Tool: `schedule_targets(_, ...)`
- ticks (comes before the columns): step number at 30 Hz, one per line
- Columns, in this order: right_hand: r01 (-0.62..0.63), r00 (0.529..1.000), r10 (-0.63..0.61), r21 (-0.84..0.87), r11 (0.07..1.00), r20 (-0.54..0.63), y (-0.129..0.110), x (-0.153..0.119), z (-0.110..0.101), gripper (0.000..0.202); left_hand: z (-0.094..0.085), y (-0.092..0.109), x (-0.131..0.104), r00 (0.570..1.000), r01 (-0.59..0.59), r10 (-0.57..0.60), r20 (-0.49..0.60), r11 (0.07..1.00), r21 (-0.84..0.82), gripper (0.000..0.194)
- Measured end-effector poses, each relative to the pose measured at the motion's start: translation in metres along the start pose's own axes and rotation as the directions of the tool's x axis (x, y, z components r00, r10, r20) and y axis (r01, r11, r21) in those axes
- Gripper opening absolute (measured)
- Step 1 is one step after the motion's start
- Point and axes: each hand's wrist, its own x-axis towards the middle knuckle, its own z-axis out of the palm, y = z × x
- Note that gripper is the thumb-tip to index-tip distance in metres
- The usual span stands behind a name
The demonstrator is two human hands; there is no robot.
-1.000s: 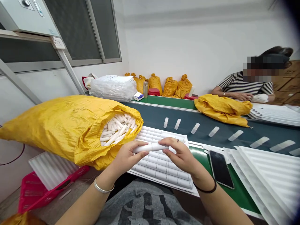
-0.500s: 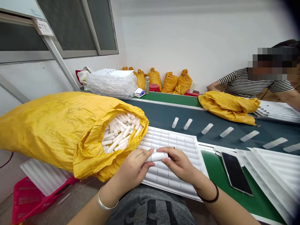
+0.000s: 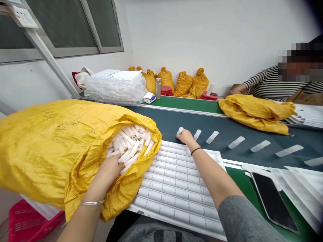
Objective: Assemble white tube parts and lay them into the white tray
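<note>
One long dark blue-green belt, edged by a green tabletop. One bulging yellow woven sack, lying on its side at near left, mouth open, holding many loose white tubes. One white ridged panel, small dark printed marks, flat beside the sack's mouth. One flattened yellow sack, far edge of the belt. One black-screened phone, right of the panel. One left hand, silver bangle, in the sack's mouth; fingers bent among the tubes, partly hidden, their grip impossible to tell from where I stand. One right hand, over the belt, fingers closed round one short white tube. Six similar tubes, spaced in a row to its right.
</note>
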Motion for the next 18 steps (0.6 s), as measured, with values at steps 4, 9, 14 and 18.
schedule_targets(4, -0.080, 0.993, 0.082, -0.026, 0.996, 0.088, 0.024, 0.009, 0.000, 0.033, 0.016, -0.013, 0.006, 0.991, 0.051, -0.054, 0.124, 0.998, 0.031, 0.019)
schedule_targets(9, -0.076, 0.996, 0.082, -0.124, 0.989, 0.042, 0.092, -0.043, -0.030, 0.031, 0.008, -0.007, -0.011, 0.966, -0.122, 0.071, -0.248, 0.973, -0.197, 0.038)
schedule_targets(14, 0.000, 0.993, 0.028, -0.225, 0.974, 0.118, 0.160, -0.106, -0.033, 0.029, 0.005, 0.045, -0.043, 0.823, -0.520, 0.283, -0.492, 0.723, -0.455, 0.031)
schedule_targets(18, 0.085, 0.993, -0.063, -0.243, 0.966, 0.096, 0.178, -0.118, -0.014, 0.038, 0.010, 0.090, -0.054, 0.779, -0.622, 0.399, -0.484, 0.585, -0.521, 0.034)
